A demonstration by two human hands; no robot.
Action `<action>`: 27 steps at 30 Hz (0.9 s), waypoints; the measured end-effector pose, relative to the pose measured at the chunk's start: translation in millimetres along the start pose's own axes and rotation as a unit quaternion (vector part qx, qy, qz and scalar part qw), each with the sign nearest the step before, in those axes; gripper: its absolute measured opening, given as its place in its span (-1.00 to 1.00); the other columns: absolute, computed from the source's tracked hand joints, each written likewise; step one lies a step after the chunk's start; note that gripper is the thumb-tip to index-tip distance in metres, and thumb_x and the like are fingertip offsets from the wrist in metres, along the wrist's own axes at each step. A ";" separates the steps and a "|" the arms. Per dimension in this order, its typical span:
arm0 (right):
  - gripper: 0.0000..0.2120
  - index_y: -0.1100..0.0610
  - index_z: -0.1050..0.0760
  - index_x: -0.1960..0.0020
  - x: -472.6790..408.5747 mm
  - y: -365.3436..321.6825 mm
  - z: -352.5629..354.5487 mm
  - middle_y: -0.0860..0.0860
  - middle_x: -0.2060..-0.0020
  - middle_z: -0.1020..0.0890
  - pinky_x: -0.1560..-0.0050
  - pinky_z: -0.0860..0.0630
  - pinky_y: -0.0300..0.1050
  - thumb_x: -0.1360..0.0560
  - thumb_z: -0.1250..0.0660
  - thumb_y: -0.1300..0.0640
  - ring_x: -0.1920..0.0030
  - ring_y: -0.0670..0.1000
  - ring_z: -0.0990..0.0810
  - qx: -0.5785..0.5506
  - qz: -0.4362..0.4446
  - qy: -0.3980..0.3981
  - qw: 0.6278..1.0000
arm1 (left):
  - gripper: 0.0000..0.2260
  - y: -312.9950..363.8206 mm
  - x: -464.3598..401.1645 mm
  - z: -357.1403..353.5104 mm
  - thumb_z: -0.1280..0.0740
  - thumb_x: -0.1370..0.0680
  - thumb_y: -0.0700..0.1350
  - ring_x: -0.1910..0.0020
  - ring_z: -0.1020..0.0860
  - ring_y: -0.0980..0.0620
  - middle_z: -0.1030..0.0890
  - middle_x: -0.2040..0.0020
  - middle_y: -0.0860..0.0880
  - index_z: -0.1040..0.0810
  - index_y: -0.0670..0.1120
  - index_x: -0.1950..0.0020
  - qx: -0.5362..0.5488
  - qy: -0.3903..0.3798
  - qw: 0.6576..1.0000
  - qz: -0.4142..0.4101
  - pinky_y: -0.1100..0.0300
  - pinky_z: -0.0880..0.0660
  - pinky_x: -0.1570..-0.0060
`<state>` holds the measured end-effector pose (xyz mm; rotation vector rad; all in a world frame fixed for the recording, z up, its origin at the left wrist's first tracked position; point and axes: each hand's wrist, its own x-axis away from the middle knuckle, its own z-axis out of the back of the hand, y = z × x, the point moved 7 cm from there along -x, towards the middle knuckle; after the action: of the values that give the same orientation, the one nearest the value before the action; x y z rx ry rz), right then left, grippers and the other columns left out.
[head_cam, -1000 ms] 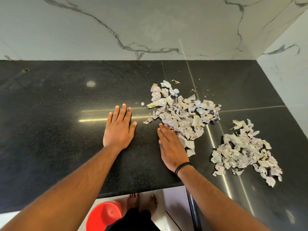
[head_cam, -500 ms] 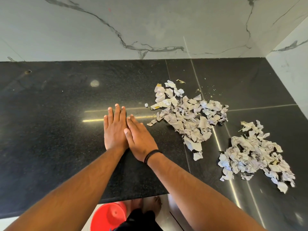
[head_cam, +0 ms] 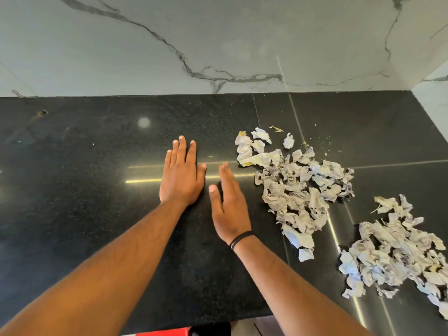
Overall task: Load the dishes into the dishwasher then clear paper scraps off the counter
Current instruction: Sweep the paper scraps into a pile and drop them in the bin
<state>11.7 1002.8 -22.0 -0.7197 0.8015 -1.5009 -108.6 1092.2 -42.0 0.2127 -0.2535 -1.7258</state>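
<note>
Torn white paper scraps lie in two heaps on the black stone counter (head_cam: 84, 190). The nearer heap (head_cam: 295, 187) spreads right of centre; the second heap (head_cam: 400, 251) lies at the right edge. My left hand (head_cam: 180, 175) rests flat, palm down, fingers together, left of the scraps. My right hand (head_cam: 229, 202), with a black band at the wrist, stands on its edge just right of the left hand, fingers straight, a short gap from the nearer heap. Neither hand holds anything.
A white marble wall (head_cam: 218, 40) backs the counter and a side wall (head_cam: 434, 98) closes the right end. Small crumbs (head_cam: 327, 146) dot the counter behind the scraps. A red bucket rim (head_cam: 162, 332) shows below the counter's front edge.
My right hand swept left away from the nearer heap until it touched the left hand, then moved back right and tipped onto its edge. The left hand stayed put.
</note>
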 end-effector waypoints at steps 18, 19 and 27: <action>-0.54 0.25 -0.29 -0.51 -131.5 38.0 26.9 0.16 -0.55 -0.25 -0.58 -0.08 0.06 -0.62 -0.14 0.23 -0.59 0.18 -0.05 0.224 0.009 0.065 0.972 | -0.35 18.5 -51.6 -10.9 0.04 -0.67 0.23 -0.64 0.17 -0.07 0.08 -0.67 -0.10 0.01 -0.09 -0.67 -0.048 -0.045 0.991 -0.117 -0.05 0.08 -0.62; -0.53 0.24 -0.30 -0.50 -137.3 30.1 20.0 0.16 -0.54 -0.26 -0.58 -0.08 0.08 -0.60 -0.16 0.24 -0.59 0.20 -0.04 0.253 0.034 0.056 0.965 | -0.35 19.8 -53.4 -10.8 0.07 -0.66 0.23 -0.64 0.17 -0.06 0.08 -0.67 -0.09 0.01 -0.09 -0.67 -0.051 -0.048 0.990 -0.125 -0.04 0.08 -0.62; -0.46 0.13 -0.04 -0.61 -215.2 39.7 10.7 0.07 -0.61 -0.04 -0.58 0.01 0.18 -0.69 0.07 -0.05 -0.61 0.18 0.06 0.383 0.059 -0.075 0.919 | -0.34 22.1 -56.9 -11.1 0.08 -0.67 0.24 -0.64 0.20 -0.03 0.12 -0.67 -0.08 0.07 -0.10 -0.67 -0.053 -0.055 0.987 -0.142 0.00 0.13 -0.62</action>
<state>60.2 1215.2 -45.5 -0.1830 0.0941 -1.4690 -75.0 1144.1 -46.4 0.0777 -0.2196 -2.0323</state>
